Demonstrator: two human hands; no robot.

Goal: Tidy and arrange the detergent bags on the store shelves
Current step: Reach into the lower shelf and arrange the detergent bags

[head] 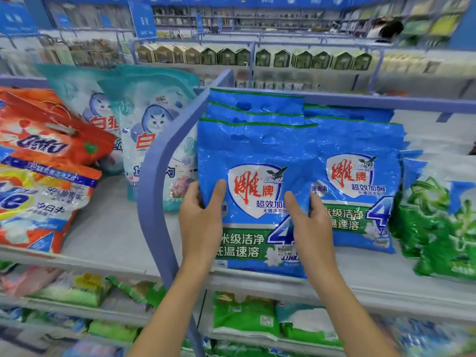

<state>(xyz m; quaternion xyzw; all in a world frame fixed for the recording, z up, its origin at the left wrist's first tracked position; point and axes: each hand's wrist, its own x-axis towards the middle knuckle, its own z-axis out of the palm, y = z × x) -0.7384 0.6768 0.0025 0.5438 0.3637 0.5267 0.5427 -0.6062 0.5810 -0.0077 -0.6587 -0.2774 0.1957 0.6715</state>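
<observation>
The left hand (201,217) gripped the left edge of the front blue bag (257,155), thumb laid across its face and fingers hidden behind. The right hand (309,222) gripped the bag's right edge, thumb on the front and fingers curled round the side. The bag stood upright, leaning slightly back, at the near edge of the upper shelf (116,235). The tops of 2 more blue bags (255,109) showed behind it in the same row.

Touching that row on the right stood a second stack of blue bags (360,181), so the right hand's fingers were wedged between the 2 rows. Further right, green bags (438,228) crowded against the second stack.

Just left of the held bag, a curved blue-violet rail (159,161) divided the shelf and ran close beside the left hand. Beyond the rail, 2 pale teal bags with a cat picture (152,130) leaned upright, the nearer one touching the rail. Orange bags (43,140) lay slumped at the far left.

On the lower shelf, green and white bags (244,315) lay flat beneath both forearms. Far behind, a row of house-shaped boxes (257,57) lined another shelf, and a person (389,29) showed, blurred, at the far right.
</observation>
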